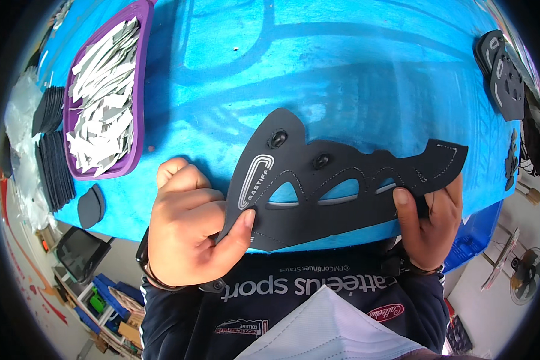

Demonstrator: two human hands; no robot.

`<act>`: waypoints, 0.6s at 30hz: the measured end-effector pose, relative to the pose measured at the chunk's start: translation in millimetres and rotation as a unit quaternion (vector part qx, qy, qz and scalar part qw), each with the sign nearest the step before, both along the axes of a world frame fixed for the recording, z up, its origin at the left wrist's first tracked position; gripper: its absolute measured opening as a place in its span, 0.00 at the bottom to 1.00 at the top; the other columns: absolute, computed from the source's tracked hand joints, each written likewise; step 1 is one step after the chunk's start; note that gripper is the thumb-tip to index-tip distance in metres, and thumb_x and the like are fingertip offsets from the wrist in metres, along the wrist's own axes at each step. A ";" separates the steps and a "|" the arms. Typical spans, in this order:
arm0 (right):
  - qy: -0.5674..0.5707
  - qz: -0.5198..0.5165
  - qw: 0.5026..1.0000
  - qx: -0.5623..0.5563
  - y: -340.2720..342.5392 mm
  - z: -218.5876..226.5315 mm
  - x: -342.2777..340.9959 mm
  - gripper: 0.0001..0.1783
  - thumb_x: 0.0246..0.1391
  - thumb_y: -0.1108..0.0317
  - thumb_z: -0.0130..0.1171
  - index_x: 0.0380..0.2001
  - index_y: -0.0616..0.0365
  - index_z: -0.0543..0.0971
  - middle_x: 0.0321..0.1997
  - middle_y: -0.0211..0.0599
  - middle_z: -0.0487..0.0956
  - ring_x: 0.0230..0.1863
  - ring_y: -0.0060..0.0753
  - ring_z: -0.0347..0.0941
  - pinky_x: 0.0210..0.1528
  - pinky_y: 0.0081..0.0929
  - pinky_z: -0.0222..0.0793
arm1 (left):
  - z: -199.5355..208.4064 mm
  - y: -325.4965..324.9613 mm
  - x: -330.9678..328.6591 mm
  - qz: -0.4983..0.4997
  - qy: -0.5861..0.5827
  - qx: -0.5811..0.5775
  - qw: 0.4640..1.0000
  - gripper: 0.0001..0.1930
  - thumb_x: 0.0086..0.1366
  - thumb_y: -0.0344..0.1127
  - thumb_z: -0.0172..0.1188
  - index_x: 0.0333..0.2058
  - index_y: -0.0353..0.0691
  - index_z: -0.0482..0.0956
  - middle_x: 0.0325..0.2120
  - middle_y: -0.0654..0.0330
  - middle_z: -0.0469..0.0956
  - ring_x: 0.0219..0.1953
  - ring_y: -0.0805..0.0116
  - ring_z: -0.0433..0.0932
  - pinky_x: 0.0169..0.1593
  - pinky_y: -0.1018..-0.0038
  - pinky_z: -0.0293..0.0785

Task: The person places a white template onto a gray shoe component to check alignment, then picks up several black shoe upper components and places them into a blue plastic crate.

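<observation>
So one dark grey cut panel (308, 193) with three window cutouts and two round black fittings (277, 138) is hanging over the near edge of the blue desk (354, 51). The left hand (192, 228) is pinching its left end, the right hand (427, 222) gripping its right. One purple tray (140, 90) of white scraps (105, 90) and two dark stacks (56, 171) are hugging the left edge. Plenty of blue is stretching past the panel's far side.
</observation>
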State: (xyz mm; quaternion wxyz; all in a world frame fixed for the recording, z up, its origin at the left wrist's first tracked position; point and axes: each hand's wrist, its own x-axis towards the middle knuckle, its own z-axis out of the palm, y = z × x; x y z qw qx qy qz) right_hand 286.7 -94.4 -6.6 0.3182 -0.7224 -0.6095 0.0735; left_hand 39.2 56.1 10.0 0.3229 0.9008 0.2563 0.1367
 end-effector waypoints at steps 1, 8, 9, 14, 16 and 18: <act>-0.025 -0.002 1.000 -0.001 -0.6 -0.8 -1.6 0.15 0.41 0.76 0.66 0.36 0.65 0.81 0.42 0.47 0.76 0.43 0.50 0.72 0.45 0.39 0.67 | -0.8 -1.2 1.0 0.001 0.010 0.025 1.000 0.09 0.46 0.29 0.66 0.13 0.41 0.74 0.09 0.67 0.67 0.19 0.66 0.58 0.36 0.68 0.54; -0.080 0.002 0.997 0.004 -5.8 -6.7 -1.7 0.16 0.39 0.75 0.69 0.36 0.64 0.81 0.43 0.45 0.77 0.40 0.48 0.73 0.40 0.36 0.69 | -4.3 -4.2 1.6 0.001 0.025 0.071 0.997 0.14 0.45 0.30 0.68 0.11 0.41 0.70 0.10 0.66 0.67 0.19 0.65 0.59 0.37 0.67 0.56; -0.033 0.018 0.999 0.027 -7.1 -5.0 2.1 0.16 0.39 0.75 0.69 0.36 0.64 0.81 0.42 0.44 0.77 0.40 0.46 0.74 0.40 0.35 0.69 | -3.6 -3.1 0.4 0.002 0.028 0.059 0.998 0.13 0.45 0.30 0.68 0.11 0.41 0.71 0.10 0.66 0.67 0.19 0.65 0.60 0.37 0.67 0.56; 0.234 0.064 0.967 0.074 -14.3 1.1 12.3 0.16 0.37 0.78 0.71 0.30 0.59 0.75 0.41 0.44 0.76 0.40 0.39 0.75 0.40 0.30 0.69 | 0.3 -2.3 -1.1 0.019 -0.109 0.050 0.993 0.11 0.49 0.33 0.72 0.27 0.35 0.80 0.22 0.59 0.77 0.26 0.62 0.73 0.38 0.68 0.63; 0.330 0.119 0.930 0.110 -16.0 1.7 8.8 0.18 0.42 0.83 0.68 0.30 0.56 0.69 0.43 0.45 0.76 0.41 0.35 0.75 0.41 0.28 0.70 | 0.6 -9.7 2.3 0.044 -0.149 -0.019 0.988 0.13 0.48 0.31 0.73 0.31 0.34 0.80 0.25 0.58 0.79 0.29 0.63 0.76 0.39 0.69 0.68; 0.462 0.133 0.869 0.115 -23.0 4.9 -7.3 0.18 0.46 0.85 0.64 0.34 0.55 0.68 0.43 0.43 0.75 0.44 0.31 0.74 0.42 0.25 0.70 | 4.8 -19.1 3.5 0.051 -0.173 -0.125 0.976 0.18 0.48 0.23 0.73 0.38 0.32 0.76 0.31 0.57 0.81 0.37 0.68 0.81 0.41 0.72 0.76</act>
